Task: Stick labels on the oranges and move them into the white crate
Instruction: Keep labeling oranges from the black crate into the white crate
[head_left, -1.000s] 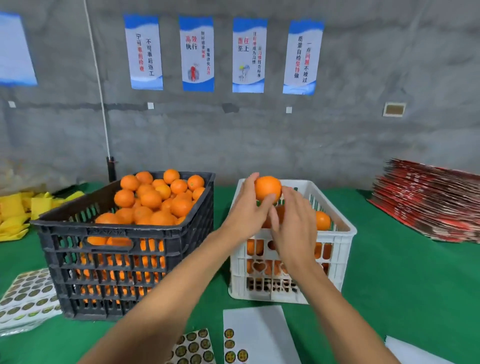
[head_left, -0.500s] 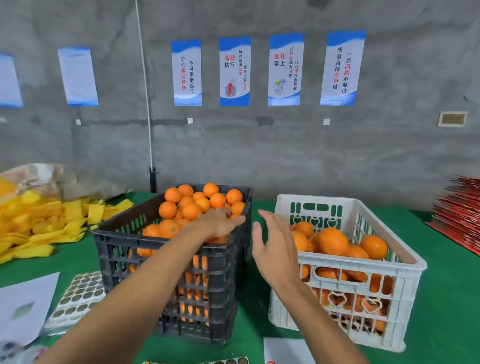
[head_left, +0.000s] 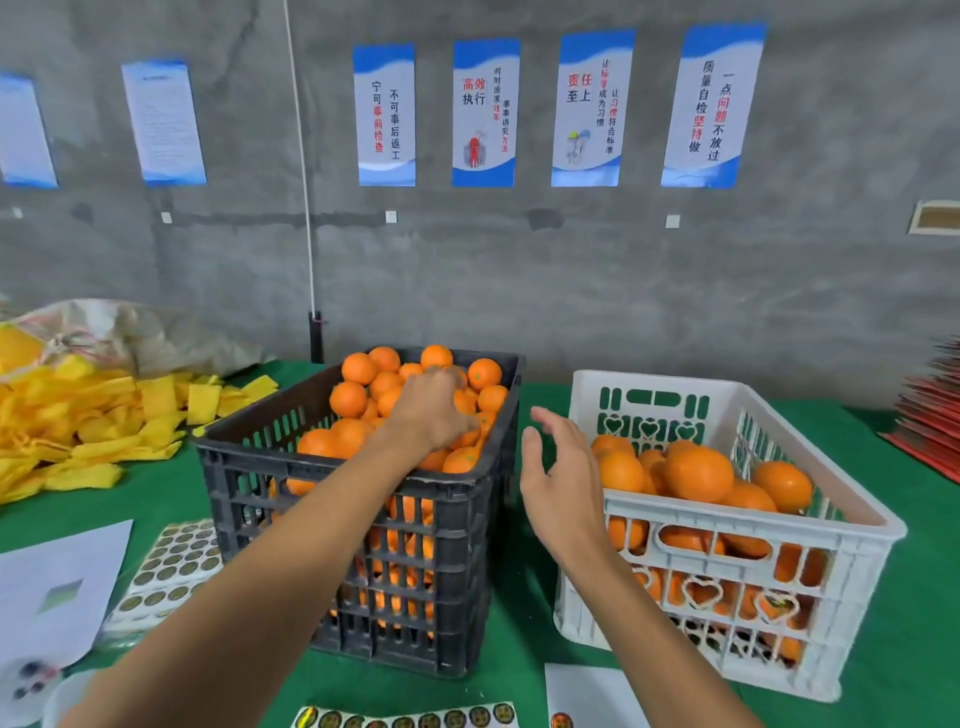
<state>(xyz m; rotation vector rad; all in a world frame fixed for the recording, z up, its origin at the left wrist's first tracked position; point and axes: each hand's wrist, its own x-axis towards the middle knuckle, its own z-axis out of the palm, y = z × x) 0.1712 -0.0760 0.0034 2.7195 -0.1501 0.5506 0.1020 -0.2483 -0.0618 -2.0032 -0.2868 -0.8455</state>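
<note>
While your left hand (head_left: 434, 410) reaches into the black slatted plastic crate (head_left: 457, 561), fingers curled down among the unlabelled oranges (head_left: 358, 397), whether it grips one you cannot tell; your right hand (head_left: 563, 478) waits open-fingered beside the white plastic crate (head_left: 831, 561), probably ready to label.

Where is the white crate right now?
The white crate sits on the green table at the right of the head view, beside the black crate, just past the open right hand.

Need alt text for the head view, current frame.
A person's left hand reaches into a black crate heaped with oranges, while the open right hand hovers between it and a white crate partly filled with oranges, on a green table.
</note>
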